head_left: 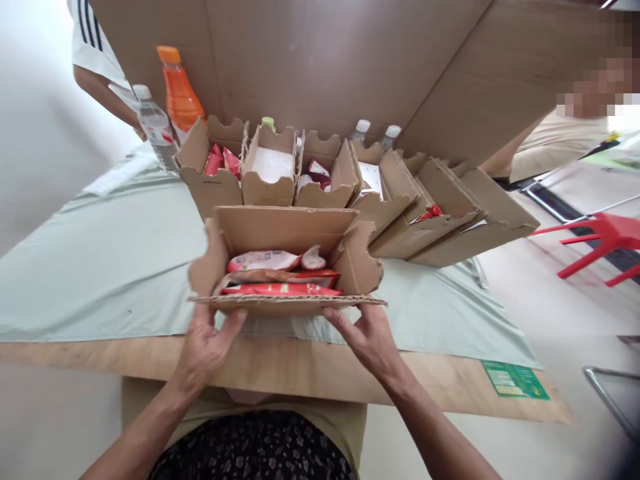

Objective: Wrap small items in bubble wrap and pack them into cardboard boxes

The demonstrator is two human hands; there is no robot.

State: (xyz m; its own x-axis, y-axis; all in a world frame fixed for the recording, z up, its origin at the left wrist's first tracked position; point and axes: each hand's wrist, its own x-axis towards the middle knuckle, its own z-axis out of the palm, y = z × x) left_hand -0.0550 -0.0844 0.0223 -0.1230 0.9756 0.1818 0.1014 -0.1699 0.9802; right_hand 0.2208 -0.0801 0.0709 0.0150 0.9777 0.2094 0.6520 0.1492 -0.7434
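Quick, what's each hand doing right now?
Left hand: holding the nearest cardboard box near its left end.
Right hand: holding the same box near its right end.

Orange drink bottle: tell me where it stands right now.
In the head view, the orange drink bottle is at the upper left, partly hidden by the leftmost box of the row and just right of a clear bottle.

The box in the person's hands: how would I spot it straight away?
Find the pale green cloth, then the row of cardboard boxes on it. In front of that row, the left hand and right hand hold one box. Unlike its neighbours, which show narrow ends, this one shows its long side.
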